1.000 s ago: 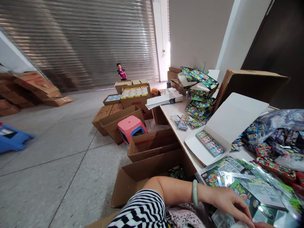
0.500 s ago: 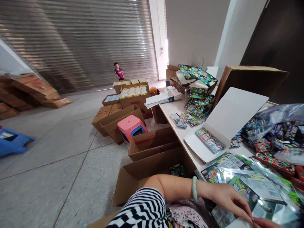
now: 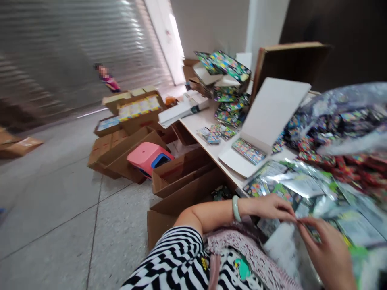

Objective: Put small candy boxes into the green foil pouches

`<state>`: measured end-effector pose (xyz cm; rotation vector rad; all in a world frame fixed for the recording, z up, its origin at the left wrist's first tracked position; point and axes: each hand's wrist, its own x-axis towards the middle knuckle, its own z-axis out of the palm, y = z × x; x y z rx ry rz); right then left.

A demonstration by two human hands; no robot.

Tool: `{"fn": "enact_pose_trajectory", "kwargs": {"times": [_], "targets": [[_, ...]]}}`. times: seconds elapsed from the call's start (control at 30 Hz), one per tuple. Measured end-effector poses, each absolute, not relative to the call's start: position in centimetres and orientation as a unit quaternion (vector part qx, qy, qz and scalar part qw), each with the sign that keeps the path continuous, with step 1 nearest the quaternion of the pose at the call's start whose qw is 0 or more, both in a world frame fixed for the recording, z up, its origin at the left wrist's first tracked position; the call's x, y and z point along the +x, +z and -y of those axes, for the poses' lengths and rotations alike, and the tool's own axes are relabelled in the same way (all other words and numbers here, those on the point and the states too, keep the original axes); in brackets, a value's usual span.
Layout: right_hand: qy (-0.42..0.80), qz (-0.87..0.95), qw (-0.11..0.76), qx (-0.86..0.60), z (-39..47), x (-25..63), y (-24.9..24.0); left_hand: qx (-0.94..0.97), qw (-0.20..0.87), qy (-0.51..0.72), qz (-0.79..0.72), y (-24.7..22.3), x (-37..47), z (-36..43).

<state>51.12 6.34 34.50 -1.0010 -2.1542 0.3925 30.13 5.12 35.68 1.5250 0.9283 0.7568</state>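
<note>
My left hand [image 3: 273, 207], a green bangle on its wrist, reaches across from the left with its fingertips pinched together. My right hand [image 3: 328, 245] comes up from the lower right, and its fingertips meet those of the left. Whatever is between the fingertips is too small and blurred to make out. Right below them, near my lap, is a whitish translucent plastic bag [image 3: 284, 245]. Flat clear packets with green and black printing [image 3: 278, 187] lie on the table just beyond the hands.
An open white box [image 3: 220, 157] with a colourful strip pack stands on the white table. Behind it are stacked printed boxes [image 3: 229, 108]. Small wrapped packets [image 3: 341, 161] heap at the right. Open cartons [image 3: 181, 201] and a pink stool [image 3: 148, 155] stand left; a person [image 3: 109, 80] is farther back.
The view has turned right and downward, so the surroundings sit farther left. Both hands are higher in the picture, more of my right hand shows, and the whitish bag is more visible.
</note>
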Motion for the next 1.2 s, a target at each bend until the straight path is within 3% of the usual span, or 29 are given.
{"fn": "enact_pose_trajectory", "kwargs": {"times": [0.2,0.4,0.57,0.67,0.83,0.93,1.03,1.2], "targets": [[0.045,0.855,0.350,-0.380,-5.5,50.8,35.8,0.598,0.569,0.342,-0.449,36.0,30.2,-5.3],[0.073,0.822,0.380,-0.417,-5.0,52.4,36.6,0.549,0.570,0.370,-0.486,36.3,30.3,-5.5],[0.089,0.713,0.418,-0.556,-5.8,61.0,34.8,0.517,0.586,0.383,-0.493,36.3,30.3,-7.1],[0.079,0.676,0.325,-0.657,-6.5,67.2,32.7,0.507,0.614,0.370,-0.478,36.5,31.0,-8.5],[0.141,0.715,0.103,-0.676,-7.2,72.2,31.0,0.517,0.646,0.319,-0.462,37.4,33.9,-11.2],[0.159,0.717,0.066,-0.676,-7.8,72.0,31.1,0.519,0.675,0.284,-0.440,37.9,36.5,-13.0],[0.105,0.695,0.111,-0.702,-6.9,71.8,32.3,0.505,0.694,0.265,-0.440,38.2,39.5,-14.3],[-0.068,0.559,0.353,-0.747,-2.2,74.0,36.0,0.479,0.718,0.255,-0.436,37.4,45.9,-16.4]]}}
